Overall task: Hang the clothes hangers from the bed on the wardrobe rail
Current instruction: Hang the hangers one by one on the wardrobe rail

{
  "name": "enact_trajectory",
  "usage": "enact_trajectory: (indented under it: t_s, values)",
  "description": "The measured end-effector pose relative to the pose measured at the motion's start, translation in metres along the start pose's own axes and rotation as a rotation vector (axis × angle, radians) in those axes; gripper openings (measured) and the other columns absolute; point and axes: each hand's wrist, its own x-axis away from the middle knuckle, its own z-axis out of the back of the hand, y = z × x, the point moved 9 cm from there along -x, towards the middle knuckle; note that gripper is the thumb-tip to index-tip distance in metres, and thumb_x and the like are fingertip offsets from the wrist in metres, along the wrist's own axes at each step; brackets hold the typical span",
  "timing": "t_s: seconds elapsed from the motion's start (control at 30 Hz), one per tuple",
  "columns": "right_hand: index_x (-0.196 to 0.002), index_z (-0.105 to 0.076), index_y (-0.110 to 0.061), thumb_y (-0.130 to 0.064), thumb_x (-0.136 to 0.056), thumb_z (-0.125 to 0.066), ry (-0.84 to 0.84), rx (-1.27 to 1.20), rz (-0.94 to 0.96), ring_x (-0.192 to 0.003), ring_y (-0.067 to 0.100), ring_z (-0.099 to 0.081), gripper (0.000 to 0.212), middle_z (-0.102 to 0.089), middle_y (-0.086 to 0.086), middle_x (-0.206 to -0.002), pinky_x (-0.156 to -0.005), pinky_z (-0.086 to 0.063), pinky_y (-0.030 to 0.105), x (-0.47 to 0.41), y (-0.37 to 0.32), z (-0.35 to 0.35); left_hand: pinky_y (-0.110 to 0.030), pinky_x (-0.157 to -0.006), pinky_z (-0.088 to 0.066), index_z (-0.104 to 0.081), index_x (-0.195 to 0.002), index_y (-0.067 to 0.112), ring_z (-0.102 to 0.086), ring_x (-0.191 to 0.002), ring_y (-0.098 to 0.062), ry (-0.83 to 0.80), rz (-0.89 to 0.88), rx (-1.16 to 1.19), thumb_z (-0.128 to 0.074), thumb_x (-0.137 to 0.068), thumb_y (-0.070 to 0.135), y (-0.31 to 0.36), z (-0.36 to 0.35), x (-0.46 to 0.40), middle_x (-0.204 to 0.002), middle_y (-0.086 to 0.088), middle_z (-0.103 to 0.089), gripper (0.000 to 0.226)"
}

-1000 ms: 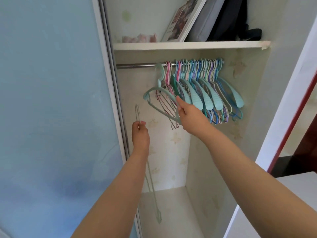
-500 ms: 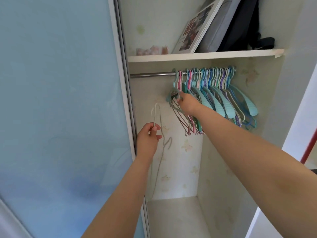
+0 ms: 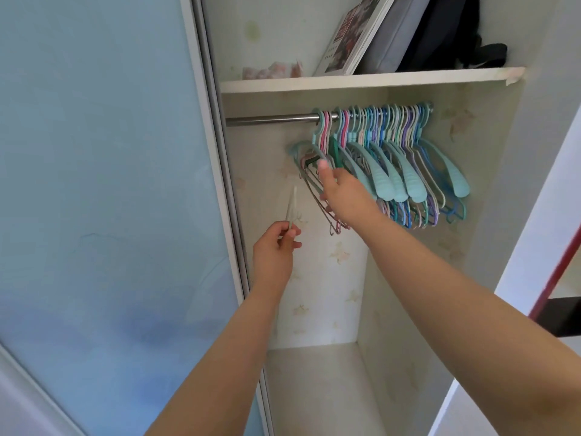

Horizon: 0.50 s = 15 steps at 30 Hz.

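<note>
A person reaches into an open wardrobe with both hands. The right hand (image 3: 341, 191) is up among the row of hangers (image 3: 405, 165) crowded on the right half of the wardrobe rail (image 3: 270, 118), its thumb and fingers pinching the teal hanger (image 3: 314, 146) at the row's left end, at 11 o'clock from the palm. The left hand (image 3: 275, 250), at 7 o'clock from the right and well below the rail, has its fingers curled round the neck of a pale, thin hanger (image 3: 292, 204), whose hook rises toward 12 o'clock; the hanger is blurred and its lower part cannot be made out. Above the rail a shelf (image 3: 361, 81) carries a leaning picture frame (image 3: 349, 36), a grey case (image 3: 390, 29) and a dark bag (image 3: 446, 29). A blue sliding door (image 3: 103, 184) fills the view at 9 o'clock, its frame edge just beside the left hand.
</note>
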Motion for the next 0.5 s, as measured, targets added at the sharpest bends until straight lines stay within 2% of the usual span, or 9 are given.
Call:
enact_trajectory:
  t_s: [0.07,0.13,0.2,0.3,0.33,0.4,0.5]
  values:
    - [-0.135,-0.046,-0.017,-0.071,-0.091,-0.017,-0.237,-0.169,-0.045,-0.076,0.022,-0.07,0.076,-0.071,0.005,-0.096,-0.067,-0.056,0.033,0.013,-0.019,-0.013,-0.031,-0.075,-0.053,-0.06,-0.08,0.026,-0.064,-0.064,-0.006,-0.025,-0.002,-0.038,-0.051,-0.095,0.005,-0.004,-0.009,0.005,-0.085,0.007,-0.065,0.027]
    - [-0.132,-0.05,-0.013,-0.07,-0.09,-0.024,-0.354,-0.044,0.012,-0.064,0.018,-0.069,0.076,-0.072,0.002,-0.088,-0.058,-0.053,0.027,0.018,-0.032,-0.017,-0.026,-0.073,-0.052,-0.059,-0.079,0.029,-0.063,-0.065,-0.006,-0.06,-0.017,-0.097,-0.051,-0.095,0.004,-0.004,-0.017,0.01,-0.085,0.011,-0.065,0.031]
    - [-0.121,-0.058,-0.006,-0.062,-0.092,-0.039,-0.388,0.145,0.071,-0.054,0.014,-0.066,0.066,-0.073,0.0,-0.079,-0.052,-0.049,0.023,0.016,-0.034,-0.018,-0.022,-0.073,-0.049,-0.062,-0.084,0.025,-0.063,-0.069,-0.007,-0.09,-0.05,-0.182,-0.051,-0.095,0.005,-0.001,-0.024,0.014,-0.087,0.01,-0.065,0.025]
    - [-0.095,-0.064,-0.002,-0.049,-0.095,-0.047,-0.448,0.369,0.043,-0.039,0.01,-0.058,0.05,-0.068,-0.004,-0.053,-0.046,-0.044,0.021,0.015,-0.02,-0.021,-0.025,-0.071,-0.047,-0.066,-0.093,0.014,-0.061,-0.074,-0.014,-0.123,-0.207,-0.344,-0.052,-0.095,0.009,0.011,-0.033,0.018,-0.087,0.004,-0.067,0.015]
    - [-0.091,-0.063,-0.002,-0.045,-0.097,-0.047,-0.464,0.427,0.022,-0.039,0.01,-0.057,0.047,-0.068,-0.002,-0.054,-0.044,-0.042,0.02,0.015,-0.014,-0.022,-0.026,-0.069,-0.045,-0.066,-0.095,0.012,-0.059,-0.073,-0.016,-0.127,-0.259,-0.397,-0.053,-0.095,0.01,0.015,-0.036,0.019,-0.087,0.001,-0.067,0.013]
    - [-0.092,-0.06,-0.002,-0.037,-0.099,-0.045,-0.478,0.511,0.0,-0.05,0.017,-0.064,0.039,-0.074,0.007,-0.072,-0.046,-0.044,0.021,0.015,-0.004,-0.026,-0.023,-0.065,-0.037,-0.067,-0.095,0.01,-0.052,-0.071,-0.014,-0.123,-0.313,-0.463,-0.056,-0.095,0.014,0.019,-0.041,0.02,-0.087,0.0,-0.067,0.012]
    - [-0.097,-0.06,-0.007,-0.027,-0.099,-0.044,-0.44,0.578,0.002,-0.059,0.021,-0.068,0.026,-0.074,0.009,-0.076,-0.069,-0.056,0.032,0.013,0.003,-0.029,-0.026,-0.067,-0.041,-0.069,-0.096,0.011,-0.054,-0.076,-0.015,-0.117,-0.305,-0.499,-0.06,-0.093,0.017,0.019,-0.044,0.016,-0.091,0.0,-0.067,0.011]
